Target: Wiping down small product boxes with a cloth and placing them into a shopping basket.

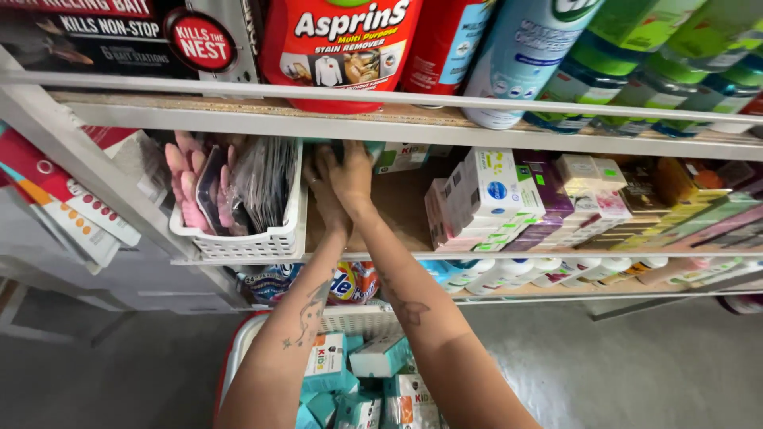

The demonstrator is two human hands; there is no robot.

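Both my hands reach deep into the middle shelf [397, 238], side by side. My left hand [321, 184] and my right hand [354, 173] press together on a small teal and white box [373, 148] at the back of the shelf, under the upper board. Most of that box is hidden behind my fingers. Another box of the same kind [401, 157] stands just right of it. Below my forearms a white basket [350, 320] holds several more teal and white boxes [380, 357].
A white slotted basket [262, 238] with pink items and dark packets sits left of my hands. Stacked small cartons [497, 195] fill the shelf to the right. Big bottles and tubs [342, 48] stand on the shelf above. Grey floor lies below.
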